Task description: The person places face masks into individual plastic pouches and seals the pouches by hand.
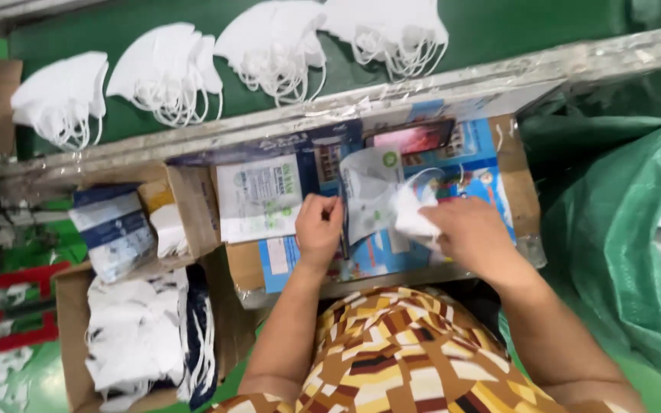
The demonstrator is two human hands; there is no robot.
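My left hand [318,228] pinches the edge of a clear plastic pouch [367,191] with a green round mark, holding it open above the work surface. My right hand [464,229] grips a folded white face mask [411,210] whose end sits at or inside the pouch's mouth; an ear loop curls above it. Beside my left hand lies a stack of printed white pouches [258,197]. Both hands work over a blue printed cardboard sheet [474,153].
Several piles of white masks [166,73] lie on a green conveyor belt [514,27] behind a metal rail. Left are a cardboard box [193,206] with packs and a box of loose masks [135,336]. A green plastic bag [621,237] fills the right.
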